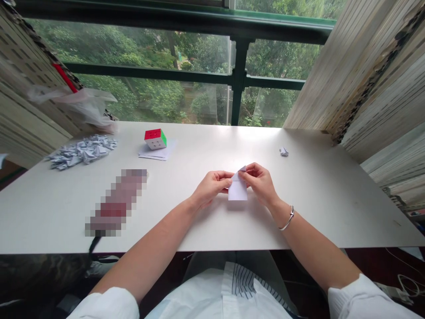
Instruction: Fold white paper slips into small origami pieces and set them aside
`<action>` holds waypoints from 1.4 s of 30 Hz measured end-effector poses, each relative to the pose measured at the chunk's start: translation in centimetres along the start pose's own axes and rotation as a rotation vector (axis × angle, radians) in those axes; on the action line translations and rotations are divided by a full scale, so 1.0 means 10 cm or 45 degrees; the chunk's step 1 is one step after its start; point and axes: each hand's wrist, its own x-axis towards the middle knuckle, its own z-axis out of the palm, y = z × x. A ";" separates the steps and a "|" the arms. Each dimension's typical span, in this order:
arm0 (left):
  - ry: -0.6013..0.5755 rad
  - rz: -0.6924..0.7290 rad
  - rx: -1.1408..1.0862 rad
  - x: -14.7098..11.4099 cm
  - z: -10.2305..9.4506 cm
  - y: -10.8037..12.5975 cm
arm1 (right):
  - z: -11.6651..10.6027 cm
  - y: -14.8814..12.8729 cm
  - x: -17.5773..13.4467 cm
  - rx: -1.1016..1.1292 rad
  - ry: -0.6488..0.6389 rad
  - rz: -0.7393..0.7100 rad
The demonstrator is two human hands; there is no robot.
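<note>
A small white sheet of paper [237,191] is held up between both my hands, just above the front middle of the table. My left hand [212,186] pinches its left edge, thumb in front and fingers behind. At the upper right, my right hand [259,180] grips a corner that is folded over, with the thumb pressing near the fold. A crease line runs across the sheet below the folded part. The fingers behind the paper are partly hidden.
On the white table [186,221] lie a pile of folded paper pieces [84,151], a puzzle cube [155,138] on a stack of paper sheets [156,153], a blurred-out long object [116,204] and a small folded paper piece [284,152]. A window and curtains stand behind.
</note>
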 end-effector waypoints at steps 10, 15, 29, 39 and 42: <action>-0.009 0.044 -0.196 0.03 0.00 -0.02 | -0.01 0.06 -0.09 -0.742 0.089 -0.672; -0.057 0.081 -0.201 0.02 -0.01 -0.01 | -0.02 0.08 -0.11 -0.875 0.036 -0.749; 0.145 0.149 -0.126 0.01 0.01 0.00 | -0.01 0.04 -0.12 -0.767 -0.030 -0.571; 0.206 0.240 0.141 -0.01 0.04 -0.01 | -0.07 -0.01 0.02 -0.219 -0.127 -0.078; 0.190 0.233 0.197 -0.02 0.04 0.00 | -0.08 -0.01 0.02 -0.134 -0.160 0.008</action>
